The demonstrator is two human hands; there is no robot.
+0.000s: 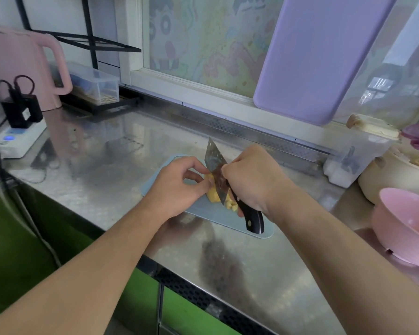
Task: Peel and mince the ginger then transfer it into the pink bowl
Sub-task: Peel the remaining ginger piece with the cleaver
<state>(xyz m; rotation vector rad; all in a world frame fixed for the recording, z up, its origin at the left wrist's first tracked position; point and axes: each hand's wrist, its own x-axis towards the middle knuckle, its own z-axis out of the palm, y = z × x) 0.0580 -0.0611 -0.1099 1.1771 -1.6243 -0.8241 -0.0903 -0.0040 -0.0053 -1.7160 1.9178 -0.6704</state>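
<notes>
Ginger (213, 196): found on the pale blue cutting board (201, 213), between the two hands, directly under the knife blade; touched at its left side by the left fingertips.
Look of the ginger: peeled, pale yellow and moist; seen as one larger chunk to the left of the blade and smaller cut bits (231, 205) to the right of it, close by the handle.
Left hand (179, 187): curled, with thumb and fingertips pinched against the ginger beside the flat of the blade.
Right hand (252, 182): closed round the dark riveted handle of the knife (217, 175), the forefinger laid up near the spine; the blade is held tilted, tip raised away from the person, edge down on the ginger.
Pink bowl (406, 228): set on the steel counter (107, 180) at the right edge, well apart from the board; its inside is only partly shown.
Backdrop: a lilac board (312, 61) is leaned against the window.
</notes>
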